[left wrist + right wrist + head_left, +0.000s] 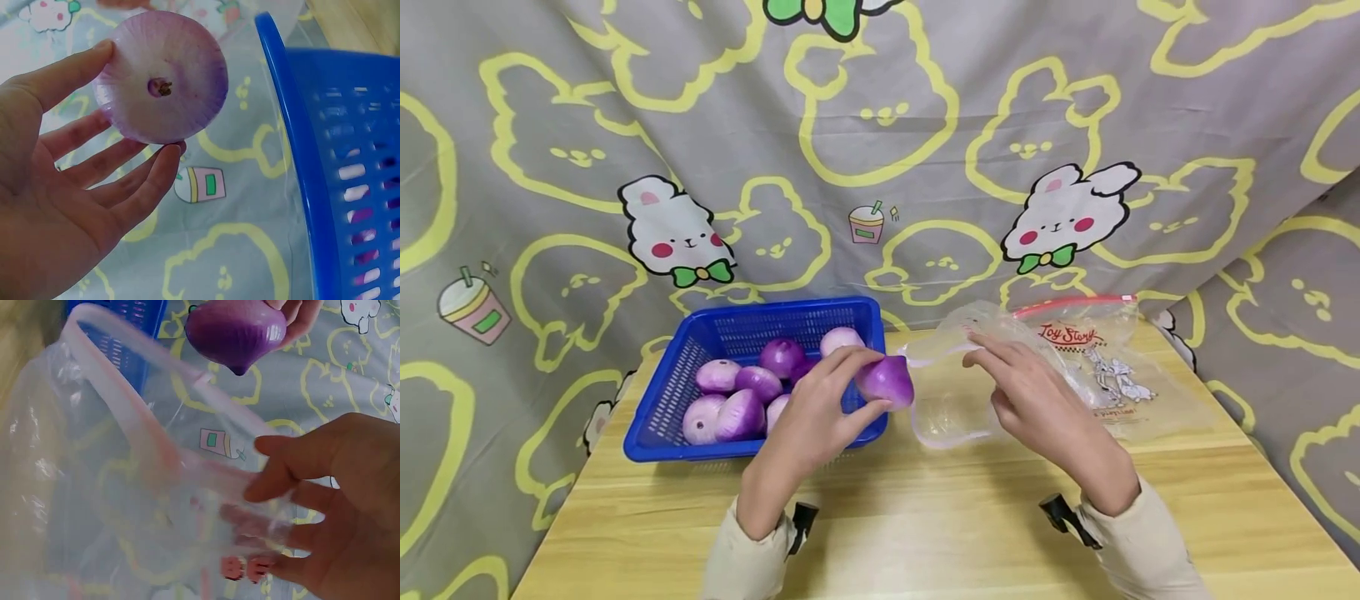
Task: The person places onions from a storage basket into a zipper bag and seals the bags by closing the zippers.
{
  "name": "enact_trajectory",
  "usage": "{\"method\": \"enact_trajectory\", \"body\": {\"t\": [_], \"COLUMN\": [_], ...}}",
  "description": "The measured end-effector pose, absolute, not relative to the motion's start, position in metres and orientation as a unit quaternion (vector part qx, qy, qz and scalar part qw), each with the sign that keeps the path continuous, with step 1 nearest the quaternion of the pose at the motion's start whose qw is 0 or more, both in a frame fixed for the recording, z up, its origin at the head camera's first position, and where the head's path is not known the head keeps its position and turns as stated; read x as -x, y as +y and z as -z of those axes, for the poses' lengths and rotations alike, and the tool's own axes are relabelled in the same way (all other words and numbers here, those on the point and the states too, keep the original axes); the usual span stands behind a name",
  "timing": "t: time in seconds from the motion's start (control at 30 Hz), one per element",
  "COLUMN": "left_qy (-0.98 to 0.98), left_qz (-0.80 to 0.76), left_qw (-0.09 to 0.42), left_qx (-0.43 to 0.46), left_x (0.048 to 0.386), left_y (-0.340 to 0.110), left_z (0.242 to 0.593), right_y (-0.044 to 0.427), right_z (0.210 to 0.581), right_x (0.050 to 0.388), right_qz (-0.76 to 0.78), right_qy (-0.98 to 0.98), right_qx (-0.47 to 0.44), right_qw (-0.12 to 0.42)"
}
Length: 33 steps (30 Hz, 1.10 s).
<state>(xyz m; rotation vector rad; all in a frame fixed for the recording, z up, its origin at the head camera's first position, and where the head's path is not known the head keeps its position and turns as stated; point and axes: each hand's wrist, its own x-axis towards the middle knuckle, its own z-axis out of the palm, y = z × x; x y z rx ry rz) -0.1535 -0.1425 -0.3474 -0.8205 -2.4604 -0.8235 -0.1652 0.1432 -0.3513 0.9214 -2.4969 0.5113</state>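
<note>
Grey cartoon-print backdrop (880, 167), apparently cloth, behind and beside a wood-grain table (925, 517).

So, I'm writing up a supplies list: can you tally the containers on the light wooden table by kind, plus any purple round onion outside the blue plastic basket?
Blue perforated plastic basket: 1
Clear plastic bags, one open at the right hand, one red-zipped: 2
Purple round onion, in the left hand: 1
Total: 4

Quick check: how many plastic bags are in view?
2. One clear bag is open at the right hand; the Toy Story bag lies to its right on the table. Another could be hidden underneath.
</note>
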Motion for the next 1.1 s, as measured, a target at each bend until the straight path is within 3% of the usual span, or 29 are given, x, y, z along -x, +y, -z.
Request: {"method": "enact_trajectory", "body": {"t": [0.33,0.57,0.87,1.1], "left_qy": [-0.870,-0.876,-0.875,-0.888], "left_qz": [0.277,0.252,0.220,0.176], "left_qw": [0.212,0.176,0.238,0.234], "left_qx": [0.348,0.371,0.359,0.354], "left_x": [0.136,0.131,0.132,0.129], "left_y": [-0.115,-0.089,-0.067,-0.056], "left_z": [0.345,0.358,0.378,0.386], "right_y": [0.143,0.143,0.150,0.154], "right_z": [0.358,0.359,0.349,0.352], "right_x": [0.180,0.187,0.197,0.198], "right_qz": [-0.231,-0.269,-0.327,-0.342], "right_qy": [-0.865,-0.852,-0.847,-0.851], "right_qx": [-0.363,-0.360,-0.351,-0.316], "right_qw": [0.258,0.268,0.227,0.242]}}
